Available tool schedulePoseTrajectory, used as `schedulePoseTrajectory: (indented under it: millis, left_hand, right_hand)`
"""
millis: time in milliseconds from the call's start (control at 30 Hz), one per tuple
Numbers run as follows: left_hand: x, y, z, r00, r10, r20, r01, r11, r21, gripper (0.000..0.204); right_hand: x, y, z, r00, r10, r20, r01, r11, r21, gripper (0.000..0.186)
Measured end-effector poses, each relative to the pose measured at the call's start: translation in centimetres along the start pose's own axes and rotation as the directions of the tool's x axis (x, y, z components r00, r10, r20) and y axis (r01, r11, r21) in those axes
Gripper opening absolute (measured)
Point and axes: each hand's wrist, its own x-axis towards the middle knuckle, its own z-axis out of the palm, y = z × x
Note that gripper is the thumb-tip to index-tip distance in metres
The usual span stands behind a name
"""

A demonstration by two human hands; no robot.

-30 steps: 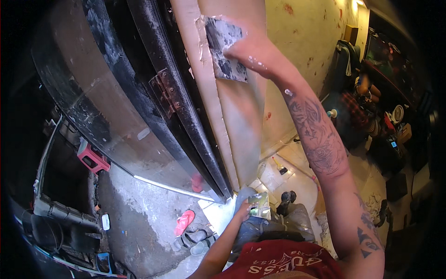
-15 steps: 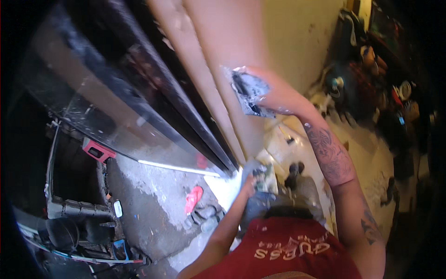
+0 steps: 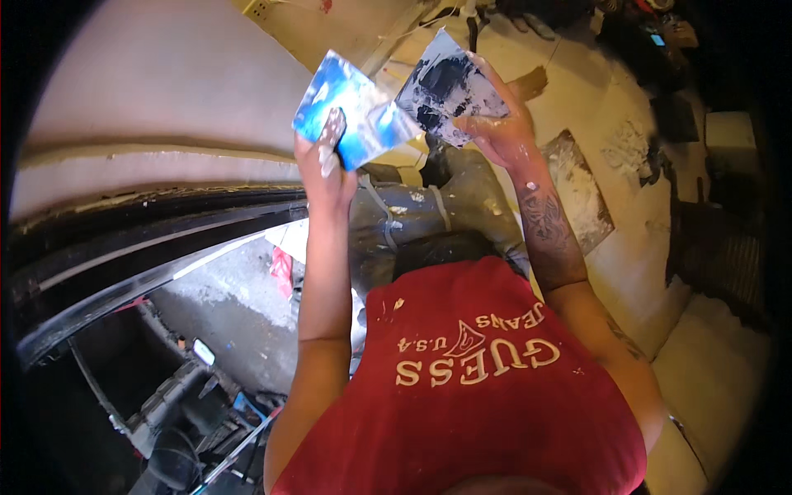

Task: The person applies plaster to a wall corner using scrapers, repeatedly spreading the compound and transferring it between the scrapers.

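My left hand (image 3: 326, 169) grips a shiny square plate (image 3: 363, 107) with blue and white glare, white paste on my thumb over it. My right hand (image 3: 505, 132) grips a second flat square plate (image 3: 445, 87), smeared dark grey and white, its corner close to or touching the first plate. Both are held up over my paint-spotted grey trousers (image 3: 425, 210).
A beige wall (image 3: 148, 91) with a dark metal door frame (image 3: 124, 227) runs along my left. Below it lie grey concrete (image 3: 214, 305), pink slippers (image 3: 280, 272) and blackened items. A dusty board (image 3: 577, 198) rests on the tiled floor to the right, with dark clutter beyond.
My right hand has left the wall edge and come down with its plate. My left hand has risen with the other plate beside it. The view has tilted and turned downward.
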Motion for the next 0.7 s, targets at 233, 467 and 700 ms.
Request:
schedulePoseTrajectory:
  millis: [233, 467, 700]
  left_hand:
    - [0.9, -1.8, 4.5, 0.996, -0.067, 0.052, 0.067, 0.998, 0.011, 0.029]
    - [-0.2, -4.2, 4.6, 0.979, -0.200, 0.040, 0.203, 0.970, -0.130, 0.039]
    - [-2.3, -4.5, -2.2, 0.953, -0.300, 0.032, 0.301, 0.951, -0.069, 0.044]
  right_hand:
    - [-0.6, 0.8, -1.0, 0.986, -0.075, 0.150, 0.160, 0.686, -0.709, 0.059]
    - [-3.5, 6.2, -8.5, 0.982, 0.142, 0.121, 0.060, 0.375, -0.925, 0.062]
    - [-3.2, 6.2, -11.5, 0.953, 0.253, -0.165, -0.259, 0.966, -0.014, 0.070]
